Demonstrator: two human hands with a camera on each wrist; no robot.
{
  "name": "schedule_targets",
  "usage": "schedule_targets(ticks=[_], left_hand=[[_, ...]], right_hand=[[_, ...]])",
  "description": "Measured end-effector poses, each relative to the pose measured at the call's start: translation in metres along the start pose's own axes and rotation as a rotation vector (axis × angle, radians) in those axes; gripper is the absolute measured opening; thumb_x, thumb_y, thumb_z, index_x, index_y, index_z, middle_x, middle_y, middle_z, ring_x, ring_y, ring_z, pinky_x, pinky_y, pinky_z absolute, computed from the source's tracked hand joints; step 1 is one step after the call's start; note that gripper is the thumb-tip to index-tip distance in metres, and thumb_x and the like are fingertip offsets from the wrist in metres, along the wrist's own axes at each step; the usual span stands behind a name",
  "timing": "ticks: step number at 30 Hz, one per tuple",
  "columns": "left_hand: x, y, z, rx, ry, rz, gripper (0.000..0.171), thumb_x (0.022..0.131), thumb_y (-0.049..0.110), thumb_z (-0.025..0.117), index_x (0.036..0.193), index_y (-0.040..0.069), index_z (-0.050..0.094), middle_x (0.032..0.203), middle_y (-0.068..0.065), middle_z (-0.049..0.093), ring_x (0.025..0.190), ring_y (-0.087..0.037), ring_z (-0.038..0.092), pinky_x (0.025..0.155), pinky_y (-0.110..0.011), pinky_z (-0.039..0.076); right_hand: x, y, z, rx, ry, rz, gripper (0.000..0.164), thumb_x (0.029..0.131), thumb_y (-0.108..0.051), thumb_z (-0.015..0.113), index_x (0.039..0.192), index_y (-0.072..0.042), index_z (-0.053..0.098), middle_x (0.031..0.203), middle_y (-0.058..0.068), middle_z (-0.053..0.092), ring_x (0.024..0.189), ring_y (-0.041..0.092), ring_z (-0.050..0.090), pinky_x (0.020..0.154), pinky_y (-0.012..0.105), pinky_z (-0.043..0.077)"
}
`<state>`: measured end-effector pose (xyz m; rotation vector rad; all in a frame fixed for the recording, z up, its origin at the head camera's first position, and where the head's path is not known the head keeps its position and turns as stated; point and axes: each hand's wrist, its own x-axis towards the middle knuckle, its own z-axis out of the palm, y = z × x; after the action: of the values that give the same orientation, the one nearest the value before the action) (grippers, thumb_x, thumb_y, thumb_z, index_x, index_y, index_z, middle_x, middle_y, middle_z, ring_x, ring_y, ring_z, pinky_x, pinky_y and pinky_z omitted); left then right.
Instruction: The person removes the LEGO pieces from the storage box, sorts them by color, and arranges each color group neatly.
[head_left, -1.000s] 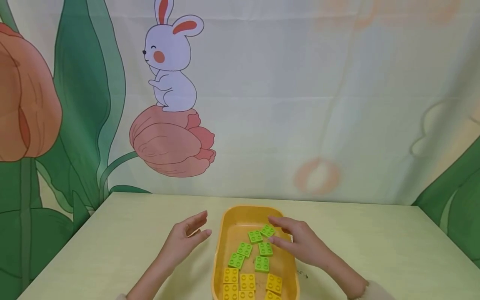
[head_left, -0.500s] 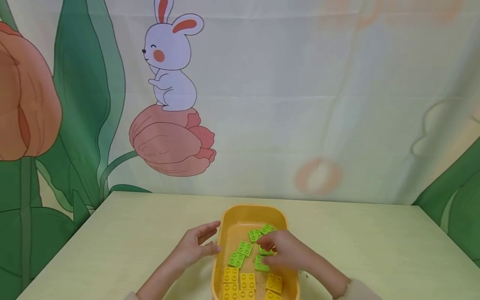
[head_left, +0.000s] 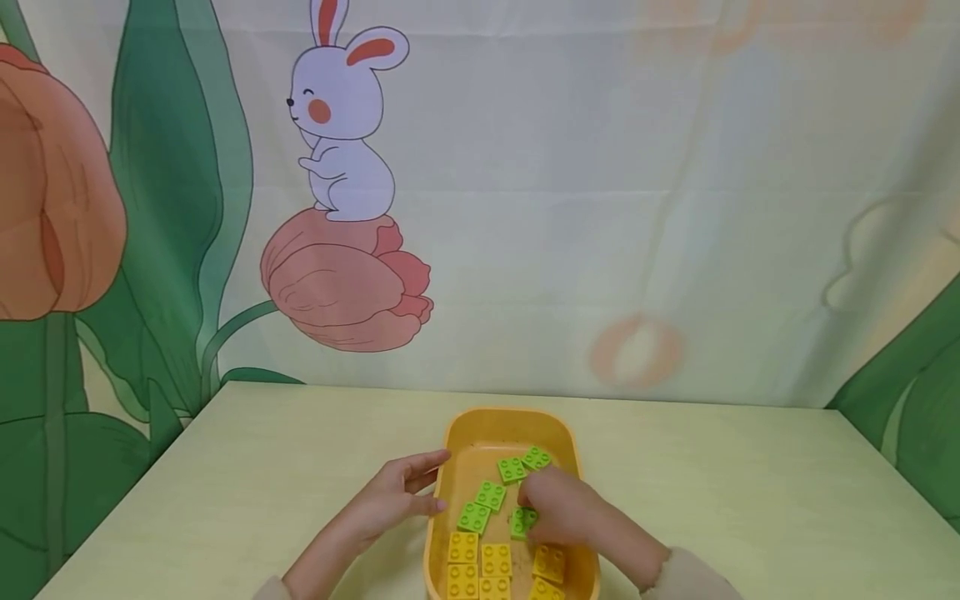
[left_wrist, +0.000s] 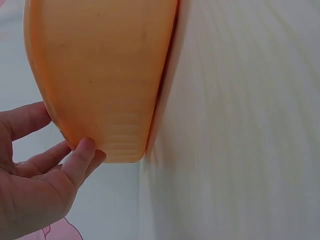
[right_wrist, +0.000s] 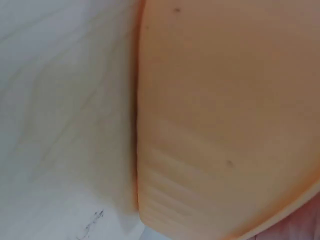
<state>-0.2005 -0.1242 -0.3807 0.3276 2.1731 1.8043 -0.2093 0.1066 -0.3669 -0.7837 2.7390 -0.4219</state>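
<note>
In the head view a deep yellow tray [head_left: 510,425] holds green toy building bricks and yellow ones. My left hand [head_left: 397,493] is at its left side, fingertips right at the rim and thumb against the outer wall. The left wrist view shows that hand [left_wrist: 45,175] touching the orange-looking tray wall [left_wrist: 100,65], fingers fairly straight. My right hand [head_left: 566,508] reaches inside, fingers bent down over a green brick [head_left: 521,523]; another green brick there is hidden. I cannot tell whether its fingertips hold one. The right wrist view shows mostly tray wall [right_wrist: 215,100].
More green bricks [head_left: 491,496] lie in the tray's middle and far part. Several yellow bricks [head_left: 463,547] are at the near end. The tray stands on a pale table [head_left: 712,483], before a cloth backdrop [head_left: 525,208] printed with a rabbit and tulips.
My right hand has moved left and down from the tray's right rim into the bricks, fingers bending. My left hand has come right to touch the tray's left rim. The bricks in sight look unmoved.
</note>
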Motion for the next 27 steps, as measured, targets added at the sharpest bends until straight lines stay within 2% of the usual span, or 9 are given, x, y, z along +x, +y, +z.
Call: schedule_targets(ticks=[6,12,16,19,23,27], left_hand=[[0.002,0.000,0.001,-0.010,-0.016,-0.020,0.063,0.080,-0.003,0.064,0.136,-0.007,0.035,0.142,-0.025,0.031,0.127,-0.041,0.033,0.095,-0.039,0.042],[0.003,0.000,0.004,-0.009,-0.002,-0.040,0.063,0.079,-0.005,0.064,0.136,-0.006,0.036,0.142,-0.025,0.031,0.127,-0.041,0.034,0.094,-0.039,0.042],[0.003,0.001,0.006,-0.005,0.011,-0.057,0.063,0.079,-0.006,0.064,0.135,-0.005,0.037,0.141,-0.024,0.032,0.127,-0.041,0.034,0.094,-0.039,0.043],[0.003,0.002,0.006,-0.006,0.011,-0.056,0.063,0.079,-0.006,0.064,0.136,-0.006,0.036,0.142,-0.024,0.031,0.127,-0.041,0.034,0.094,-0.040,0.042],[0.003,0.002,0.005,-0.009,0.010,-0.045,0.063,0.079,-0.006,0.063,0.136,-0.007,0.035,0.142,-0.025,0.030,0.127,-0.041,0.034,0.094,-0.040,0.042],[0.002,0.001,0.004,-0.004,0.014,-0.041,0.063,0.079,-0.006,0.064,0.135,-0.006,0.036,0.142,-0.025,0.031,0.126,-0.041,0.034,0.094,-0.040,0.042]], right_hand=[[0.003,-0.002,0.005,-0.071,-0.013,0.028,0.015,0.069,-0.012,0.077,0.080,-0.009,0.067,0.063,-0.009,0.052,0.057,0.008,0.044,0.053,0.020,0.038],[0.001,-0.001,0.004,-0.053,-0.004,0.017,0.013,0.068,-0.012,0.076,0.077,-0.009,0.066,0.061,-0.007,0.050,0.056,0.008,0.041,0.051,0.020,0.036],[-0.003,0.002,-0.006,0.048,0.022,-0.021,0.023,0.065,-0.011,0.075,0.086,-0.004,0.070,0.074,-0.007,0.061,0.064,0.006,0.046,0.059,0.020,0.043],[-0.006,0.008,-0.017,0.124,0.056,-0.096,0.032,0.065,-0.009,0.072,0.096,-0.001,0.070,0.087,-0.003,0.066,0.073,0.006,0.052,0.066,0.022,0.048],[-0.010,0.020,-0.030,0.218,0.120,-0.230,0.030,0.069,-0.008,0.069,0.099,-0.001,0.069,0.092,0.003,0.067,0.076,0.011,0.058,0.067,0.025,0.051],[-0.015,0.034,-0.040,0.321,0.171,-0.273,0.031,0.073,-0.008,0.069,0.102,0.000,0.067,0.098,0.007,0.065,0.082,0.017,0.061,0.072,0.029,0.054]])
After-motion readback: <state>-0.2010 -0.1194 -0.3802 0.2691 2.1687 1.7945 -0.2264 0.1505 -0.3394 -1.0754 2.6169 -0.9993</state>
